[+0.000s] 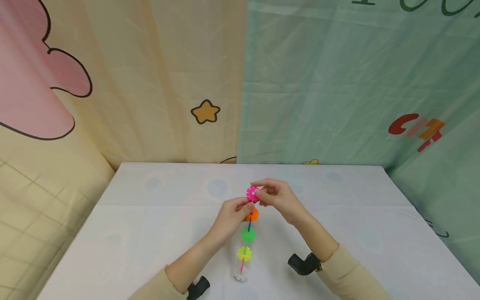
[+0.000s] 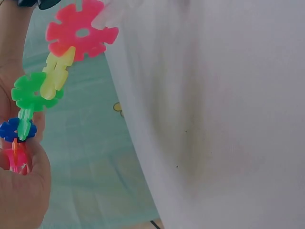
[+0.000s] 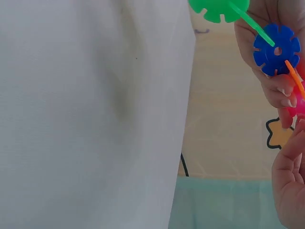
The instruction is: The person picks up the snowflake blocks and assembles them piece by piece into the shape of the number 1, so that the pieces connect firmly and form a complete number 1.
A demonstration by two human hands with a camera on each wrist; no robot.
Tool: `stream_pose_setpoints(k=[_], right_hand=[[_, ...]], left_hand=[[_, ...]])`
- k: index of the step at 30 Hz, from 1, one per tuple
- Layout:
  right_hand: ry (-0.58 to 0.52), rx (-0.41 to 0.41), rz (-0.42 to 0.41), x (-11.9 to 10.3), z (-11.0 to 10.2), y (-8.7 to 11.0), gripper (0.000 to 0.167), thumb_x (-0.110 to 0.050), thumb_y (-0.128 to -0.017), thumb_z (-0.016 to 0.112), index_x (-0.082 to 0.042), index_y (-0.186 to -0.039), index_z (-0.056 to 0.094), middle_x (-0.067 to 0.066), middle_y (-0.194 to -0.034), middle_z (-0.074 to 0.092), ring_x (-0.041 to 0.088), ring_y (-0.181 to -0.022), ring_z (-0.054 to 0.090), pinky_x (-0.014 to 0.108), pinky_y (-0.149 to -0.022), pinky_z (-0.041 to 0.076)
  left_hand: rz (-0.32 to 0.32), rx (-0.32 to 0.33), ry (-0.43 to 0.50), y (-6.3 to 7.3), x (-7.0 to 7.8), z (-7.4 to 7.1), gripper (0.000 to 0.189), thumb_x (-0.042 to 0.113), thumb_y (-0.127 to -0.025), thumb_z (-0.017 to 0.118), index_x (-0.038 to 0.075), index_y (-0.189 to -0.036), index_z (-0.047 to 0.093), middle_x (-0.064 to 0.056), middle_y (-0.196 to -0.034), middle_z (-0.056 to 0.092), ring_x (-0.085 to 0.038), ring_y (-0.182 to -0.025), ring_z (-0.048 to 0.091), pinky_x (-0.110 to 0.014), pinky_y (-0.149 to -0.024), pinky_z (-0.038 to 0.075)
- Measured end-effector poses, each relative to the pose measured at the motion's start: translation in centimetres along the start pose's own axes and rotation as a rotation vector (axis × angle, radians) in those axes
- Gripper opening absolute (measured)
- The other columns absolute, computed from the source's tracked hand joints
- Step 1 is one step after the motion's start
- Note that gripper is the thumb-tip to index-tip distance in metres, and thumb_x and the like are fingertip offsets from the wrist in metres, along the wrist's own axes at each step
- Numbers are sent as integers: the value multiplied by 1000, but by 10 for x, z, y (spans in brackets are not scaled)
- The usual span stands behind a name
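A chain of notched plastic snowflake discs hangs between and below my two hands. A pink disc (image 1: 252,193) is at the top, then an orange disc (image 1: 253,214), a blue disc (image 3: 277,50), a green disc (image 1: 248,234), a yellow disc (image 1: 244,253), a red-pink disc (image 2: 81,33) and a whitish translucent disc (image 1: 240,275). My left hand (image 1: 233,213) pinches the chain around the orange disc, its thumb over that disc's edge. My right hand (image 1: 278,198) holds the pink disc at its right edge with thumb and fingertips. Fingers hide part of the join between them.
A white-covered table (image 1: 337,233) lies under both hands. Behind it hang a cream curtain (image 1: 168,83) and a green curtain (image 1: 318,83). Black curved mounts (image 1: 304,264) sit at both wrists, close to the beige sleeves (image 1: 348,275).
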State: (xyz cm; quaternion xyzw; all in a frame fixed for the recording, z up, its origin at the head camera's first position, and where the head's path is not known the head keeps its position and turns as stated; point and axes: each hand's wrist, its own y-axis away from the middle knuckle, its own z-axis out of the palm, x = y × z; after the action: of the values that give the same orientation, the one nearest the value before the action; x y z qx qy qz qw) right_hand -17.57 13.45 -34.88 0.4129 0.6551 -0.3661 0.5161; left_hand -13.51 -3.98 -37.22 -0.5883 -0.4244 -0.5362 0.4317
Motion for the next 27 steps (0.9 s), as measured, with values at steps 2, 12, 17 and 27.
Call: stream_pose_setpoints(k=[2,12,17,27], right_hand=[[-23,-4,27,4,-1,1,36,-13,-91,60,-3,-126,55,8,-85,65,22,-72,58,32,-73,52],[-97,-66,203,33,6,18,39,-17,-93,58,5,-123,48,12,-89,63,25,-82,61,33,-76,52],[-107,-122,251,43,11,25,35,-12,-89,62,4,-118,50,5,-82,63,20,-79,62,35,-75,53],[-77,-87,223,55,14,22,34,1,-86,60,11,-116,46,5,-76,64,18,-68,61,36,-71,55]], left_hand=[[-19,19,3,-2,0,-2,33,20,-95,55,-5,-115,60,-17,-101,66,-21,-89,62,-34,-82,52],[-113,154,78,-27,0,-7,36,26,-94,57,-5,-110,61,-11,-95,64,-17,-84,61,-34,-84,50],[-182,199,129,-44,2,-8,35,27,-94,56,-6,-108,61,-9,-94,60,-17,-84,59,-33,-86,49],[-327,204,268,-74,-14,-5,37,22,-96,53,-6,-120,56,-10,-102,58,-22,-94,58,-37,-93,44]])
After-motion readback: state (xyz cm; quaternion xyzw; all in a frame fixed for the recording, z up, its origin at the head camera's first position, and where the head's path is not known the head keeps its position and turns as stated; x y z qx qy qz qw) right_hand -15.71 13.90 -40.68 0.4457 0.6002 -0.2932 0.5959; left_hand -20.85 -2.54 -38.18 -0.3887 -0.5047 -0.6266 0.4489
